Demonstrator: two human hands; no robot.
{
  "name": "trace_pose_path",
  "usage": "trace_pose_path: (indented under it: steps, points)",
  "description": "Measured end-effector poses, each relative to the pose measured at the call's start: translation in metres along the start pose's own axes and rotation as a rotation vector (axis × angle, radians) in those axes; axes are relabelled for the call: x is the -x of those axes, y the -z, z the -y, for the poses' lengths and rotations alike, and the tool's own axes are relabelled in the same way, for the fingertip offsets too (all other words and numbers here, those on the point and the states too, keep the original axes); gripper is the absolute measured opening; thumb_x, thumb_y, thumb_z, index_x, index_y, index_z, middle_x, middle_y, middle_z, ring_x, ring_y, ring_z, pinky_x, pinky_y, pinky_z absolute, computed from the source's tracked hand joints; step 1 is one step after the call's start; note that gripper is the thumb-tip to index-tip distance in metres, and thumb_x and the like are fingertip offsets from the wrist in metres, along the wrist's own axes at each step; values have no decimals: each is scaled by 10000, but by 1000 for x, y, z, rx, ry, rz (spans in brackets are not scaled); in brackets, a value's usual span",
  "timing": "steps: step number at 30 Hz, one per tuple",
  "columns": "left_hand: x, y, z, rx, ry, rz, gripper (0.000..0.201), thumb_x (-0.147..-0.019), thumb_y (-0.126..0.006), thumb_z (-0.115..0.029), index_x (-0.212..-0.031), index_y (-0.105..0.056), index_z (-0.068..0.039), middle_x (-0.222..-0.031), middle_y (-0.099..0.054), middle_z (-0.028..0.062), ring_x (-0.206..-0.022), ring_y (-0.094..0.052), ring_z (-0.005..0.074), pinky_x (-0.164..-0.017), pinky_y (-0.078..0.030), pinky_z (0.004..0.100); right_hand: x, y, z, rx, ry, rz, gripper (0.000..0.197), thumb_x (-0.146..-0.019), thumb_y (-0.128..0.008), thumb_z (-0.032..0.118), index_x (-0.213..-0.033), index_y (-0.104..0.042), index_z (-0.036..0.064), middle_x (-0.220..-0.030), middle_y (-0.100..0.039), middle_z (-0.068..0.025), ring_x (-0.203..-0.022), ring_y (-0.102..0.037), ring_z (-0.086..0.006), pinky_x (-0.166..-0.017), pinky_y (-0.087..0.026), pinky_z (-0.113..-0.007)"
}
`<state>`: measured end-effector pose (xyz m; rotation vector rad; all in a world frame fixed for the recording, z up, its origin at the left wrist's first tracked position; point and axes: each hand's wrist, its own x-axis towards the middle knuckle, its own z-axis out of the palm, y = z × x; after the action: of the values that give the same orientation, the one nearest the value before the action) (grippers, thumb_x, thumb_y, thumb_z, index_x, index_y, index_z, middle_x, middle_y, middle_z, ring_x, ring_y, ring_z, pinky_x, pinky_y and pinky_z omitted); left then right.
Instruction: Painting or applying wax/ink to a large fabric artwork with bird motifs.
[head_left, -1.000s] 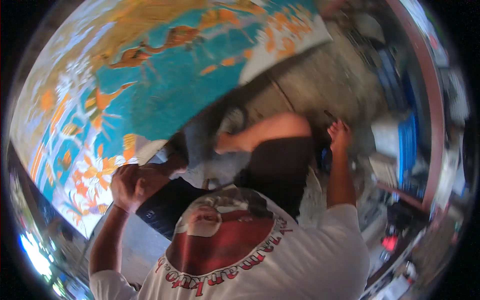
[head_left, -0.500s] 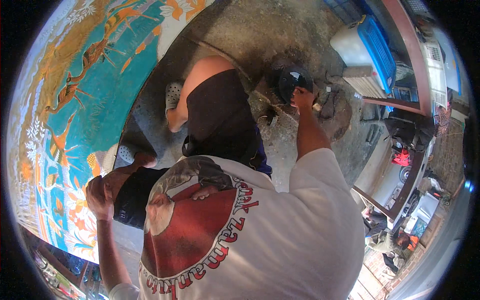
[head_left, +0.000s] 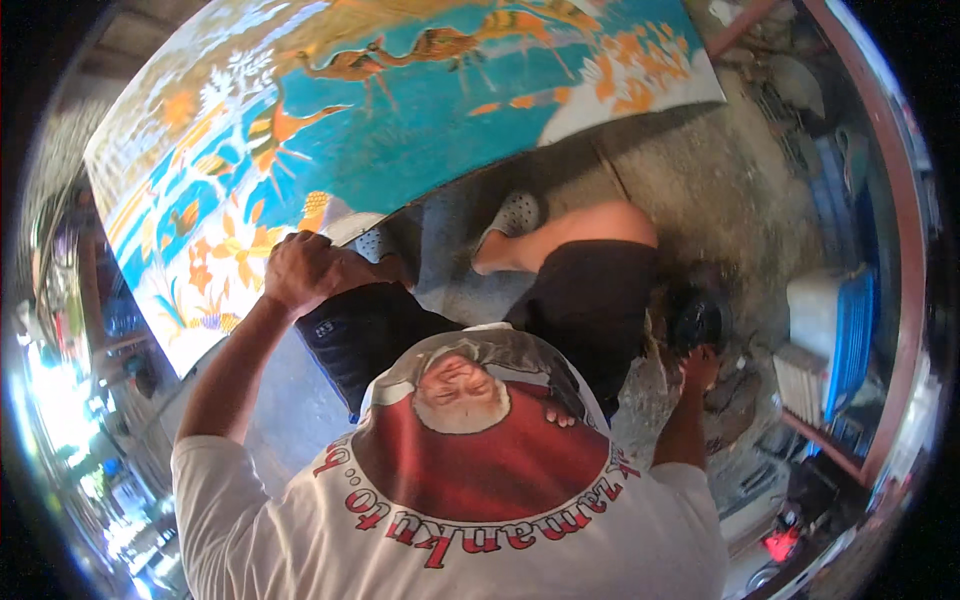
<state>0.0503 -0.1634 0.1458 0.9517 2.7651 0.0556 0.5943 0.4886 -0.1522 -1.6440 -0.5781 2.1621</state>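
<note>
My right hand (head_left: 700, 368) is at the near rim of a dark round pan (head_left: 702, 312) low on the floor to my right. Its fingers are closed together there; what they hold is too small and dark to make out. My left hand (head_left: 303, 272) lies over my left knee with its fingers draped and holding nothing. Just beyond that knee hangs a large painted cloth (head_left: 430, 150) in teal, orange and white, with long-legged birds and flowers. Its lower edge slopes down toward the left.
My two feet in grey clogs (head_left: 518, 212) stand under the cloth's edge. On the right are a white container with a blue part (head_left: 850, 335), a reddish-brown beam (head_left: 905, 250) and a red item (head_left: 782, 544). Bright clutter fills the far left.
My view has turned, so the cloth now stretches across the top and the pan sits farther right and lower. My right hand stays by the pan, my left on the knee.
</note>
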Motion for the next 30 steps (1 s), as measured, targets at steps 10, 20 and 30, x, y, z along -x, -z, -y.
trace_pose_path:
  steps: [10,20,30]
  points:
    - [-24,26,-19,-123,49,275,341,-834,-647,-376,-951,-723,-65,-927,-687,167,-933,-656,384,-838,-513,507,102,-146,40,239,438,-371,379,-1018,-563,324,-1277,-591,49,-1079,-674,-119,-980,-652,-255,-903,-560,-395]
    - [-105,-50,-79,305,-483,745,597,-922,-589,-534,-1196,-678,-11,-1141,-680,264,-1091,-640,436,-948,-502,504,142,-428,63,-155,417,764,233,-1015,-600,232,-1131,-658,38,-956,-672,-87,-863,-631,-203,-835,-524,-371]
    - [-167,-83,-67,533,-498,804,666,-916,-568,-588,-912,-733,57,-912,-703,287,-927,-679,465,-843,-516,524,124,-705,-107,219,179,963,294,-1000,-603,266,-1164,-630,23,-911,-694,-107,-777,-663,-216,-733,-590,-398]
